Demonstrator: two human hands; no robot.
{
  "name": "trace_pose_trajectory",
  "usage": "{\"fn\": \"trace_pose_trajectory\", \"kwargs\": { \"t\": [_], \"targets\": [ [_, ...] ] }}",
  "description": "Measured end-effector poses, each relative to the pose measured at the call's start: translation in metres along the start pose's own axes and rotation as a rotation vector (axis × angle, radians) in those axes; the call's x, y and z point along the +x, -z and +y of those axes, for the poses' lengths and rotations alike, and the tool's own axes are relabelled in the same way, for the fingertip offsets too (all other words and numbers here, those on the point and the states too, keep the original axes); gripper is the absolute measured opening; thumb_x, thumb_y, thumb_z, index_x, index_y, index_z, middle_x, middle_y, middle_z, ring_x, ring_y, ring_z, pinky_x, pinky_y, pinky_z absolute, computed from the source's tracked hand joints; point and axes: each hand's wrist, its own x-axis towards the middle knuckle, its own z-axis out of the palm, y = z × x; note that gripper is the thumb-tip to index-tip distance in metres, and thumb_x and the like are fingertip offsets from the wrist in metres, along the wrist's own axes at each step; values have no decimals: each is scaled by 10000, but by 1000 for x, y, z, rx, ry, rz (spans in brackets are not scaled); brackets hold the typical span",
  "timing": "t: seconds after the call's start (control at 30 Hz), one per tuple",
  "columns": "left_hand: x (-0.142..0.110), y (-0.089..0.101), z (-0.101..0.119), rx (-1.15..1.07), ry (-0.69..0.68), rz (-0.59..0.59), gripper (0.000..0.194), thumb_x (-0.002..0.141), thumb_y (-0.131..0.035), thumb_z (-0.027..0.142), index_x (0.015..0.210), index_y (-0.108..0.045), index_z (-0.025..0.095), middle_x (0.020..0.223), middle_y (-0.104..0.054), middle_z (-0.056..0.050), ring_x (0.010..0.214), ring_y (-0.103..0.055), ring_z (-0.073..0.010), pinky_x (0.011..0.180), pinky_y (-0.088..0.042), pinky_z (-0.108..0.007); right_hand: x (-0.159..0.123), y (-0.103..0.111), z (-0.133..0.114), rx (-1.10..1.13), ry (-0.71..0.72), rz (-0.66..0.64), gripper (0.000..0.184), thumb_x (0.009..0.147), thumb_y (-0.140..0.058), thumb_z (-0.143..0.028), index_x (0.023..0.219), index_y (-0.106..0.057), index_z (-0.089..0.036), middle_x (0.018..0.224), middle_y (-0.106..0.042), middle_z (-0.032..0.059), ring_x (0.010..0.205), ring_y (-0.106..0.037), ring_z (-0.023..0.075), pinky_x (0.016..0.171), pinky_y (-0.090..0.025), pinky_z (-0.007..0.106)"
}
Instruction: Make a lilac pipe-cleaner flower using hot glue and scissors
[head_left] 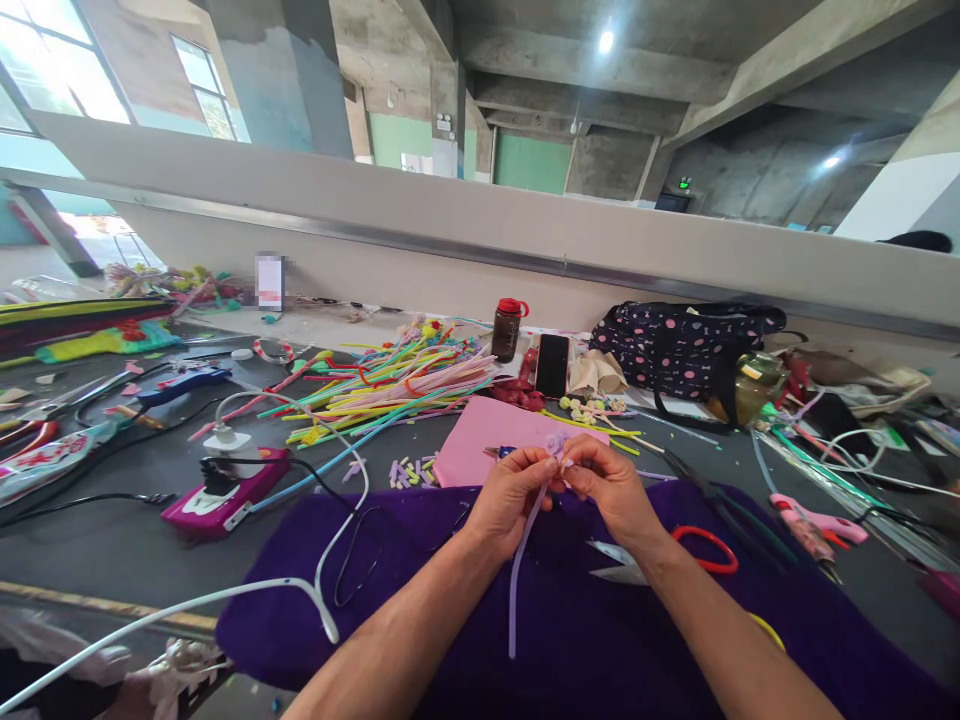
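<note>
Head view, nearest stuff: dark purple cloth point(300, 590) spread over the near part of the grey table point(420, 437), both forearms reaching over it.
Lavender stem: fuzzy lavender stem point(514, 600) hanging down from the fingers over the cloth, with a curled lavender piece point(556, 441) sitting right above the fingertips.
Left hand: left hand point(513, 497) has thumb and fingers pinched together on the stem near its upper end.
Right hand: right hand point(616, 492) is right up against the left one, fingertips closed on a small pale piece point(568, 462) next to the curl.
Scissors: silver blades point(619, 575) poke out on one side of the right forearm, red handle loop point(706, 551) on the other.
Glue gun: pink glue gun point(817, 525) off to the right, nozzle toward the cloth.
Power strip: magenta power strip point(225, 497) on the left, white plug and black plug in it, pale cable looping onto the cloth.
Pink sheet: flat pink sheet point(476, 440) just behind the hands, cut lavender and green bits point(411, 473) scattered beside it.
Pile: loads of colourful fuzzy stems point(397, 385) heaped past that.
Back row: brown bottle point(507, 333) with a red lid, standing upright, then a dark phone point(552, 366) and a patterned bag point(679, 350).
Way back: long pale partition point(450, 225), concrete beams point(585, 80) overhead.
</note>
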Motion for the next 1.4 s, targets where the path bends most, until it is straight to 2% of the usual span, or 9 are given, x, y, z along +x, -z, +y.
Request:
{"fn": "trace_pose_trajectory", "kwargs": {
  "t": [0.13, 0.27, 0.33, 0.47, 0.53, 0.77, 1.13, 1.27, 1.4],
  "targets": [
    [-1, -1, 1, -9, -15, 5, 175, 620, -712, 203, 680, -565, 130, 598, -587, 2, 522, -542, -73, 404, -378, -132, -1, 1, -2, -170, 143, 27, 11, 768, -601, -220, 758, -603, -223, 782, -524, 5, 727, -505, 148, 618, -407, 255],
    [-1, -1, 3, -12, -32, 1, 164, 612, -708, 172, 663, -557, 135, 567, -576, 12, 499, -513, -59, 417, -367, -130, -4, 5, -9, -318, 216, -15, 49, 763, -593, -201, 796, -622, -224, 794, -558, 20, 701, -517, 155, 569, -403, 255],
    [-2, -2, 4, 3, -23, 2, 163, 608, -708, 169, 660, -557, 137, 543, -566, 19, 477, -500, -55, 414, -359, -133, -4, 10, -13, -327, 201, -24, 66, 768, -582, -216, 808, -633, -215, 787, -574, 24, 666, -521, 150, 547, -404, 253],
    [-1, -2, 3, 56, 17, -16, 167, 596, -715, 177, 655, -565, 137, 532, -563, 19, 449, -483, -53, 400, -338, -141, -1, 22, -19, -257, 111, 107, 118, 802, -538, -254, 832, -640, -202, 735, -585, 13, 570, -516, 126, 501, -409, 237],
    [-1, -3, 2, 79, 32, -32, 165, 595, -716, 180, 654, -567, 140, 523, -556, 21, 443, -475, -53, 398, -330, -143, 0, 25, -21, -266, 79, 130, 127, 797, -547, -264, 852, -644, -202, 742, -592, 13, 551, -516, 120, 484, -407, 230],
    [-1, -4, 0, 153, 16, -52, 171, 597, -718, 199, 656, -568, 142, 539, -551, 20, 451, -465, -56, 398, -323, -148, 0, 23, -26, -385, 136, 90, 98, 777, -591, -270, 815, -660, -211, 766, -590, 18, 587, -493, 124, 518, -387, 236],
    [-2, -3, -1, 184, 2, -62, 168, 606, -714, 210, 665, -574, 138, 549, -558, 14, 467, -473, -58, 399, -324, -144, 1, 22, -25, -523, 172, 58, 84, 788, -527, -203, 737, -593, -196, 671, -544, 1, 579, -471, 129, 532, -355, 237],
    [-2, -4, -1, 189, -5, -40, 176, 587, -723, 208, 655, -576, 139, 531, -552, 21, 450, -466, -54, 396, -320, -146, 0, 19, -24, -511, 144, 65, 92, 796, -500, -201, 729, -562, -194, 647, -503, -17, 555, -455, 116, 506, -346, 222],
    [-2, -3, 0, 186, -15, -25, 174, 583, -721, 212, 640, -575, 138, 523, -558, 18, 444, -467, -54, 387, -312, -144, 0, 19, -23, -406, 73, 61, 102, 809, -483, -222, 730, -539, -189, 582, -464, -41, 496, -421, 95, 476, -329, 210]
  ]
}}
